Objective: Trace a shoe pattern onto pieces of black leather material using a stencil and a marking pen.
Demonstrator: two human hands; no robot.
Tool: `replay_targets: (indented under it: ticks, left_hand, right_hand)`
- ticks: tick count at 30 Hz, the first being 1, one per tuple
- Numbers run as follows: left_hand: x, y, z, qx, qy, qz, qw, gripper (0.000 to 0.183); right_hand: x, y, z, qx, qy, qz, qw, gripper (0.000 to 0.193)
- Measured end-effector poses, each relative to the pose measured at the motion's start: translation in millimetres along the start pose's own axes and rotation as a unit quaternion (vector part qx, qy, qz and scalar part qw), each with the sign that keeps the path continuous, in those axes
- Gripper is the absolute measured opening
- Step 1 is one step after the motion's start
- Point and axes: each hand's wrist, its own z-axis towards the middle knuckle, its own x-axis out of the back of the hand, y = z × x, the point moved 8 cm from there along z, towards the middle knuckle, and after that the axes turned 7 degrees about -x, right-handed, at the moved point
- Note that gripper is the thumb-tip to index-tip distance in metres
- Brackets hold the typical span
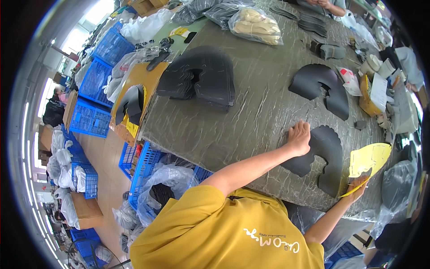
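On the dark tabletop, a black curved shoe-upper piece (329,141) with a scalloped edge lies flat before me. My left hand (299,138) is closed at its left edge, fingers curled; whatever is in them, if anything, is hidden. My right hand (358,188), near the table's right side, grips a yellow flat template (369,159) by its lower end, its fingers partly hidden behind it. Farther back lies another black curved piece (313,80). To the left stands a thick stack of black curved pieces (201,74).
A clear bag of beige pieces (255,26) and dark cut parts (312,23) lie at the far side, near another person's hands (323,3). A yellow box (371,101) stands at the right edge. Blue crates (92,117) and bags stand on the floor left.
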Motion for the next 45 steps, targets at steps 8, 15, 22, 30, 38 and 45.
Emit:
replay_targets:
  ticks: [8,15,22,30,38,45]
  left_hand:
    - [30.4,7.3,0.0,0.021,0.032,-0.242,0.970,0.044]
    - [299.7,12.3,-44.8,-0.069,0.056,-0.271,0.958,0.053]
    - [491.2,-204.3,-71.2,0.036,0.168,-0.208,0.963,0.053]
    - [460.4,-311.8,-46.1,0.098,0.223,0.332,0.911,0.041]
    - [412.6,-166.3,-1.4,-0.054,0.296,0.221,0.928,0.055]
    - [133.8,-48.2,156.3,-0.167,0.143,0.118,0.968,0.046]
  right_hand:
    - [9.4,4.3,8.0,-0.004,0.016,0.005,1.000,0.028]
    - [15.5,0.2,-2.9,0.007,0.100,0.014,0.995,0.030]
    - [29.5,-6.3,-7.3,0.040,0.119,-0.023,0.992,0.031]
    - [18.6,-12.2,-21.2,0.009,0.121,-0.066,0.990,0.034]
    - [-3.8,8.2,-25.9,0.044,0.210,-0.050,0.975,0.029]
    - [-23.9,24.7,-18.3,0.029,0.138,0.014,0.990,0.028]
